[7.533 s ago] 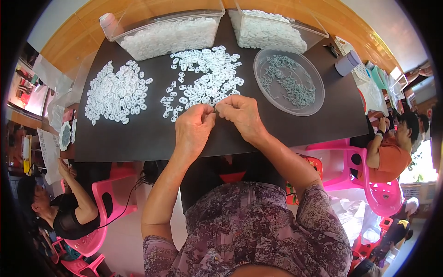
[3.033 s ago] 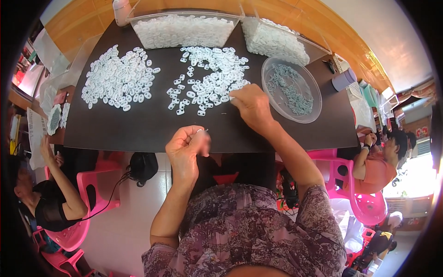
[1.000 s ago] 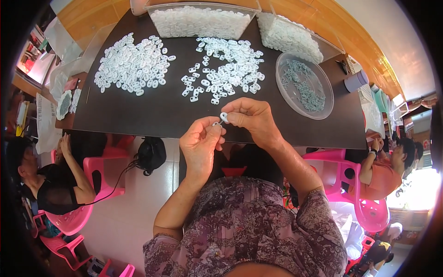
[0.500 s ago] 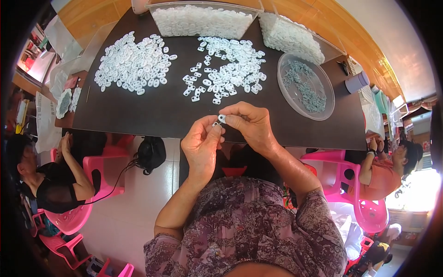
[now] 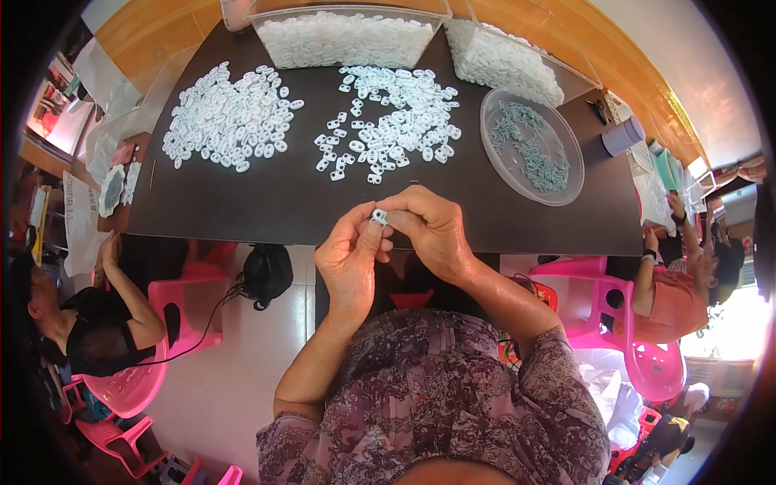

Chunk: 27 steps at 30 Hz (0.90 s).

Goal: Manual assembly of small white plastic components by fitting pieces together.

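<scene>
While both hands meet just over the near edge of the dark rectangular table (image 5: 242, 202), the left hand (image 5: 349, 263) and right hand (image 5: 432, 230) pinch one small white plastic clip (image 5: 378, 217) between narrowed fingertips. Beyond lie two heaps of white clips (image 5: 230, 117) (one left, one central), a clear round dish of grey-green parts (image 5: 532, 145) toward the right edge, and clear tubs (image 5: 347, 36) along the far edge.

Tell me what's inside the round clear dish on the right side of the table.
The round clear dish holds a loose scatter of small grey-green pieces. The dark table shows through its bottom. Their exact shape is too small to tell.
</scene>
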Tool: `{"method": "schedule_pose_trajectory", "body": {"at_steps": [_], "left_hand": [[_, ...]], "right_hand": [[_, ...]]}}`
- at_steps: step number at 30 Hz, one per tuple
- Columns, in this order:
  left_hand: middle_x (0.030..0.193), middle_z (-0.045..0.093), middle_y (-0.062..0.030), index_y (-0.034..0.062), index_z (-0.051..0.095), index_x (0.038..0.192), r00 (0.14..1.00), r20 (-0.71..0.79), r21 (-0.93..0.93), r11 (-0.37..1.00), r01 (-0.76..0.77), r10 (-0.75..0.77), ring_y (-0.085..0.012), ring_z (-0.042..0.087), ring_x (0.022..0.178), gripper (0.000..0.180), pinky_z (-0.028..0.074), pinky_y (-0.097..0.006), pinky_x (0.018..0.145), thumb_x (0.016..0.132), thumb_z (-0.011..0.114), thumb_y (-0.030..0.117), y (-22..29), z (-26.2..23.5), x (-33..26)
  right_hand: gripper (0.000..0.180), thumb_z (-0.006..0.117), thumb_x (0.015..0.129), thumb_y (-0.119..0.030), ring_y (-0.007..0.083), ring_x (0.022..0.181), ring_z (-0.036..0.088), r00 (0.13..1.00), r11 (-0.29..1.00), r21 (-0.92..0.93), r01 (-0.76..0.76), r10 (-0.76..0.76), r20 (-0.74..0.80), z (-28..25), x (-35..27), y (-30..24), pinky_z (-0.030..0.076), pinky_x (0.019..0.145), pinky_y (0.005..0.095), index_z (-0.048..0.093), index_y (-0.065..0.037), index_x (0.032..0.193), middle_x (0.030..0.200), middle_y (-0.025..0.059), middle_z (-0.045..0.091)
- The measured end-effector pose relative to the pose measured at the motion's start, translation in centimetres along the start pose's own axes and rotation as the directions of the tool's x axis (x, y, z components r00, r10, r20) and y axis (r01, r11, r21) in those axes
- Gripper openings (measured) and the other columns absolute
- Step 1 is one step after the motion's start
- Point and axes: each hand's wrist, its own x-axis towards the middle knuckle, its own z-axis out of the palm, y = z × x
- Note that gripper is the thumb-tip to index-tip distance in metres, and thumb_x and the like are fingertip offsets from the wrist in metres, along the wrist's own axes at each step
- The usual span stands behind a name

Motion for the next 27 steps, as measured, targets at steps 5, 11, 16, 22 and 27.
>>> {"method": "schedule_pose_trajectory", "body": {"at_steps": [5, 11, 16, 22, 27], "left_hand": [[0.082, 0.062, -0.0074, -0.0048, 0.057, 0.109, 1.000, 0.012, -0.027, 1.000, -0.001, 0.002, -0.0103, 0.057, 0.063, 0.022, 0.047, -0.022, 0.051, 0.088, 0.056, 0.003, -0.3, -0.1, -0.1], [0.083, 0.063, -0.0091, -0.0068, 0.058, 0.108, 1.000, 0.001, -0.036, 0.999, 0.019, -0.019, -0.0127, 0.058, 0.062, 0.022, 0.049, -0.024, 0.051, 0.087, 0.056, 0.001, -0.2, 0.1, 0.0], [0.085, 0.063, -0.0115, -0.0086, 0.059, 0.105, 0.998, -0.038, -0.114, 0.993, 0.043, -0.048, -0.0144, 0.059, 0.064, 0.020, 0.051, -0.025, 0.054, 0.087, 0.055, 0.000, 0.1, 0.1, 0.3], [0.080, 0.064, -0.0120, -0.0091, 0.060, 0.101, 0.980, -0.111, -0.207, 0.969, 0.137, -0.163, -0.0141, 0.061, 0.059, 0.017, 0.050, -0.024, 0.057, 0.086, 0.054, -0.002, 1.3, 0.9, 0.1], [0.079, 0.064, -0.0123, -0.0095, 0.060, 0.098, 0.979, -0.131, -0.207, 0.970, 0.127, -0.156, -0.0145, 0.061, 0.059, 0.015, 0.050, -0.024, 0.057, 0.086, 0.054, -0.002, 1.1, 0.8, 0.0]], "right_hand": [[0.012, 0.057, 0.083, 0.002, 0.0115, 0.077, 0.057, 0.999, 0.999, 0.010, -0.030, 0.030, -0.021, 0.2, -0.3, 0.0, 0.047, 0.067, 0.0243, 0.063, 0.002, 0.093, 0.084, 0.0067, 0.059], [0.016, 0.058, 0.080, 0.003, 0.0153, 0.075, 0.057, 0.991, 0.981, -0.139, 0.135, -0.136, 0.003, -0.3, -0.4, 0.2, 0.047, 0.066, 0.0268, 0.063, 0.001, 0.096, 0.085, 0.0085, 0.060], [0.023, 0.060, 0.075, 0.003, 0.0184, 0.075, 0.056, 0.968, 0.941, -0.235, 0.245, -0.252, -0.001, 0.0, -0.5, -0.6, 0.046, 0.065, 0.0287, 0.063, 0.000, 0.097, 0.086, 0.0088, 0.060], [0.032, 0.063, 0.069, 0.001, 0.0251, 0.077, 0.055, 0.916, 0.840, -0.390, 0.378, -0.400, 0.025, -0.2, -0.2, -0.7, 0.046, 0.065, 0.0327, 0.063, -0.002, 0.100, 0.088, 0.0103, 0.061], [0.030, 0.064, 0.069, 0.000, 0.0267, 0.076, 0.054, 0.887, 0.785, -0.459, 0.417, -0.461, 0.017, 0.2, -0.4, -0.3, 0.046, 0.064, 0.0346, 0.062, -0.001, 0.099, 0.089, 0.0107, 0.061]]}}
